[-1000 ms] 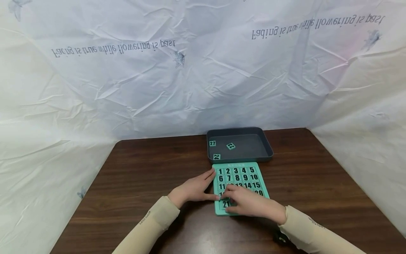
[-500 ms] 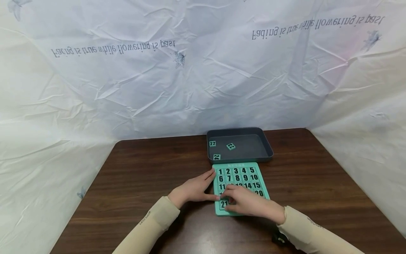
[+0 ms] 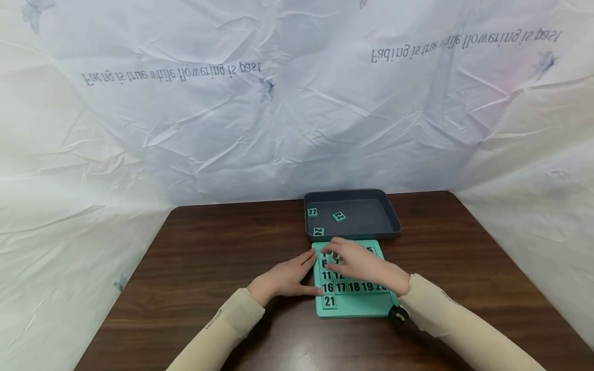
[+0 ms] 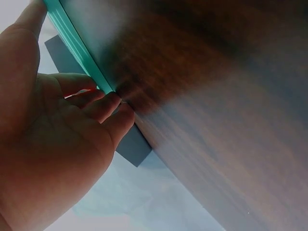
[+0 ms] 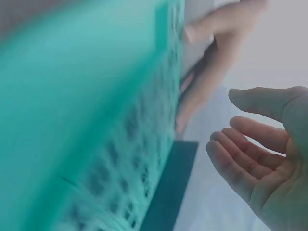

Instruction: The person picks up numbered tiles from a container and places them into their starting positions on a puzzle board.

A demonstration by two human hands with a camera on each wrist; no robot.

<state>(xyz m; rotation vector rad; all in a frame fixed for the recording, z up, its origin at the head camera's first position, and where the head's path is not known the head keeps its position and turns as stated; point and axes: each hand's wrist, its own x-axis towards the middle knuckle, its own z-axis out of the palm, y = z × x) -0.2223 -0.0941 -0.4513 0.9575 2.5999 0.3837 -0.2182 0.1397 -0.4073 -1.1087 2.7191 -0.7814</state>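
A teal number board (image 3: pixel 362 306) lies on the table, its upper rows filled with numbered tiles. Tile 21 (image 3: pixel 329 301) sits alone at the left of the bottom row, beside a bare strip. Along the board's left edge rests my left hand (image 3: pixel 283 278), thumb and fingertips spread against the rim. In the left wrist view, its fingers (image 4: pixel 118 120) touch the teal side. Above the top rows is my right hand (image 3: pixel 359 263), hiding several tiles. Its fingers (image 5: pixel 236 168) are loosely bent with nothing between them and the thumb in the right wrist view.
Behind the board stands a dark grey tray (image 3: pixel 376 219) holding tile 22 (image 3: pixel 312 212), a slanted tile 23 (image 3: pixel 339 216) and tile 24 (image 3: pixel 318 232). The brown wooden table (image 3: pixel 223 247) is backed by white printed sheeting (image 3: pixel 297 129). A small black device (image 3: pixel 398 313) is at the right sleeve.
My right hand has left tile 21 and moved away from me, up the board toward the tray. Tile 21 and the row above now show. My left hand has stayed at the edge.
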